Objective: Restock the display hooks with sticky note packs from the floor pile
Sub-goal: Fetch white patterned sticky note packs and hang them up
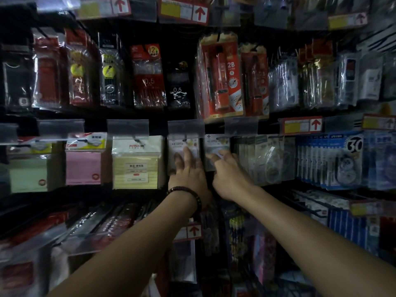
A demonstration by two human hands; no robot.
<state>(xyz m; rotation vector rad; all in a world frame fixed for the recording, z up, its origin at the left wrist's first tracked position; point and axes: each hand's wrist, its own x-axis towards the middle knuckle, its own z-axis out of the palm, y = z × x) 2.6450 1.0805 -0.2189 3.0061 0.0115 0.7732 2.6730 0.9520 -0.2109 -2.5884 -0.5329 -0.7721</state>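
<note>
**Q:** Location?
**A:** Dim shop display wall (150, 115). Packaged stationery hangs on hooks in rows. Upper row: pencil packs (220, 76). Middle row, far right: correction tape packs (347, 161).

**Q:** Position of the stock?
**A:** Middle row, left to right: green sticky note pack (30, 170), pink sticky note pack (83, 163), yellow sticky note pack (137, 166). Each hangs on its own hook. Just right of the yellow one, two pale packs hang side by side (print too blurred to read).

**Q:** Hand status?
**A:** Left hand (186, 170), beaded bracelet (188, 192) at the wrist: fingers straight, slightly spread, laid flat on the first pale pack (182, 144). Right hand (227, 174): fingers bent, tips touching the second pale pack (214, 142). Whether they pinch it cannot be determined.
</note>
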